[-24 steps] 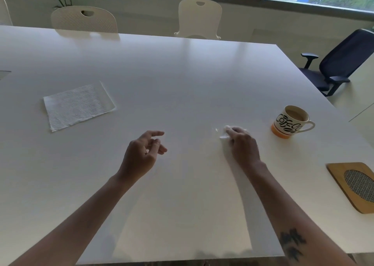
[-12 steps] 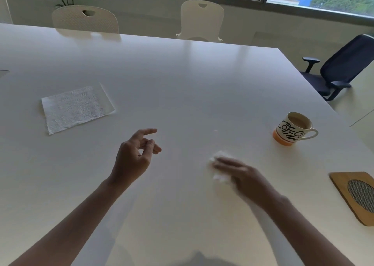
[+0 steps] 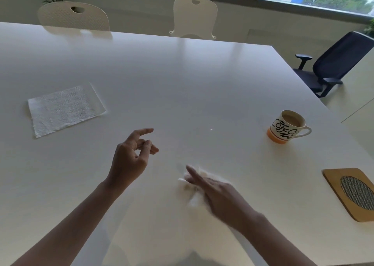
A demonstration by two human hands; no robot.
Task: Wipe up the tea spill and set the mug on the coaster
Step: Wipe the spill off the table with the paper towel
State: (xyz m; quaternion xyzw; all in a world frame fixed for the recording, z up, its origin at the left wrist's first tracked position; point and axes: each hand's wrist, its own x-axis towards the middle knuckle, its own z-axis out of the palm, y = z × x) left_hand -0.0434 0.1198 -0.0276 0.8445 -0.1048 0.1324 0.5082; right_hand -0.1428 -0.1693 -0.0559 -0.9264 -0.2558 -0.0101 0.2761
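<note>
My right hand [image 3: 218,195] presses a crumpled white tissue [image 3: 193,195] flat against the white table [image 3: 182,79], near its front middle; the hand is blurred and covers most of the tissue. My left hand [image 3: 131,156] hovers to the left, fingers loosely curled and apart, holding nothing. A mug [image 3: 287,127] with black lettering, an orange base and tea inside stands to the right, handle pointing right. A wooden coaster [image 3: 334,182] with a dark mesh centre lies at the right edge, nearer to me than the mug. No spill is plainly visible.
A flat white paper towel [image 3: 64,109] lies on the table at the left. Two white chairs [image 3: 194,17] stand behind the far edge. A black office chair [image 3: 332,63] stands beyond the right edge.
My right hand has dragged the tissue toward me and to the left across the table, away from the mug. My left hand has stayed almost in place.
</note>
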